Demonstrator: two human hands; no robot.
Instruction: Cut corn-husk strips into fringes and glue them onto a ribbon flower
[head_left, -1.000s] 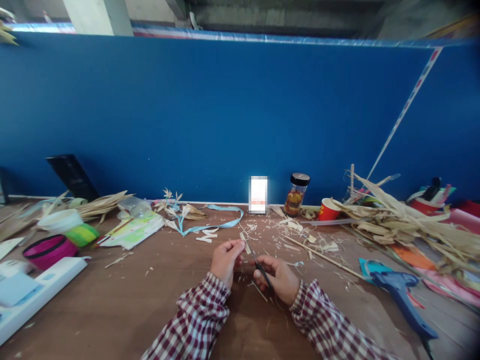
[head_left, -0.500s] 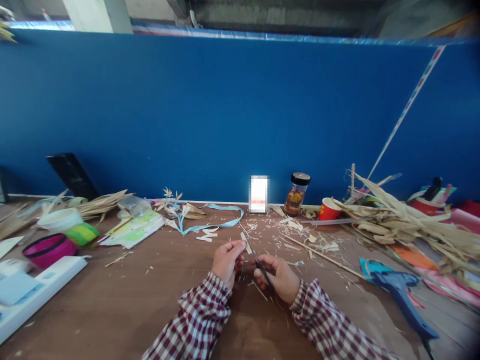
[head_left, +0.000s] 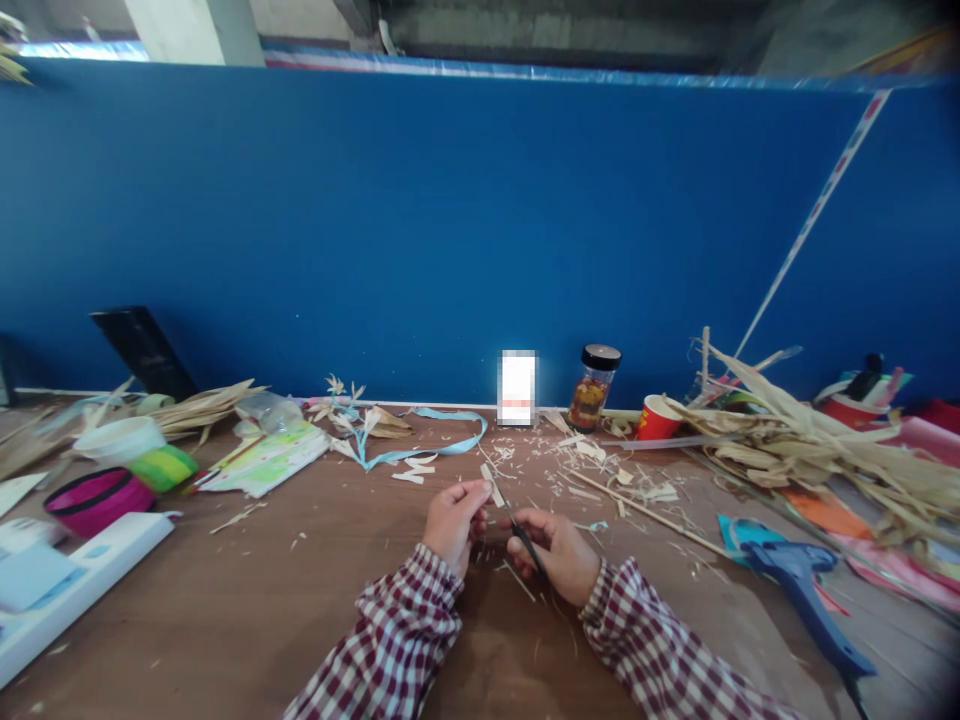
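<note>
A person in checked sleeves (head_left: 411,635) worked with both hands close together above a brown tabletop (head_left: 285,620) littered with pale shavings. The left hand (head_left: 448,525) pinched a small pale strip (head_left: 495,487) between thumb and fingers, its grip closed on the lower part — the upper end stood free, pointing toward the blue partition (head_left: 412,220). The right hand (head_left: 556,560) held a slim, dark-handled tool (head_left: 528,546), its grip curled around the handle; the tip slanted up beside the strip, though whether the two touched could not be told.

Beyond the hands, a light-blue ribbon (head_left: 397,455) lay in a loose loop, and a black-lidded jar (head_left: 591,395) stood near a red paper cup (head_left: 658,420) at the foot of the partition. To the right, a heap of dried husks (head_left: 799,450) spread over colored sheets, with a blue glue gun (head_left: 814,590) lying just in front — a thin pale stick (head_left: 649,512) reached toward it. On the left rested a white power strip (head_left: 94,580), a magenta container (head_left: 99,503) and a green-splashed sheet (head_left: 266,465).
</note>
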